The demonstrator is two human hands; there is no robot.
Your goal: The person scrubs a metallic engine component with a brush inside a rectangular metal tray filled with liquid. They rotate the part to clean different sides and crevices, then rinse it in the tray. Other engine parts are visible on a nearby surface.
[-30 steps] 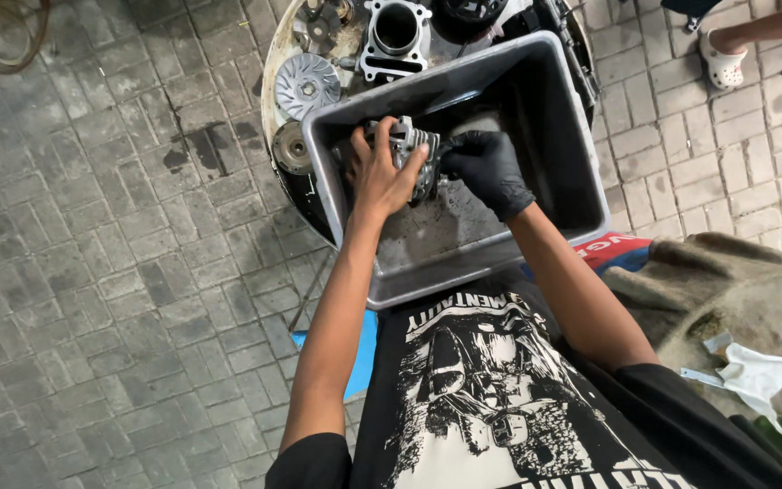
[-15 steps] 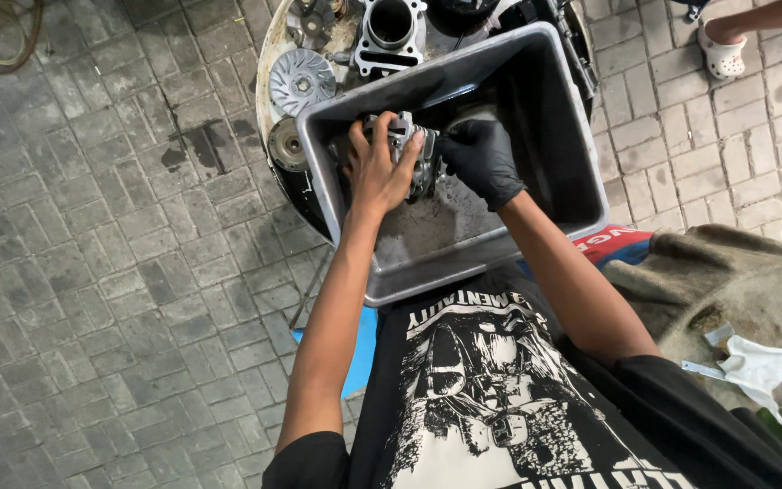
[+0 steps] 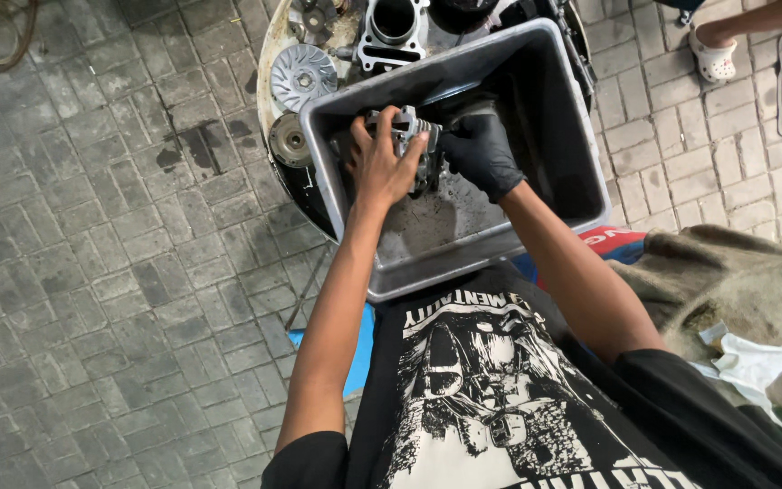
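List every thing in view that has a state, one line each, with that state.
left hand: bare, gripping the finned metal engine part.
right hand: in a black glove, on the same part.
finned metal engine part: held by both hands inside the tub, grimy.
grey plastic tub: open, floor smeared with dirty residue.
engine cylinder: loose on the round tray, bore facing up.
finned pulley disc: lying flat beside the tub.
white rag: crumpled.

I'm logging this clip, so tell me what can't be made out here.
Head view:
- Finned grey metal engine part: mostly covered by the bare left hand and black-gloved right hand.
- Grey plastic tub: floor partly hidden by both hands.
- Metal cylinder block: cut off by the top edge.
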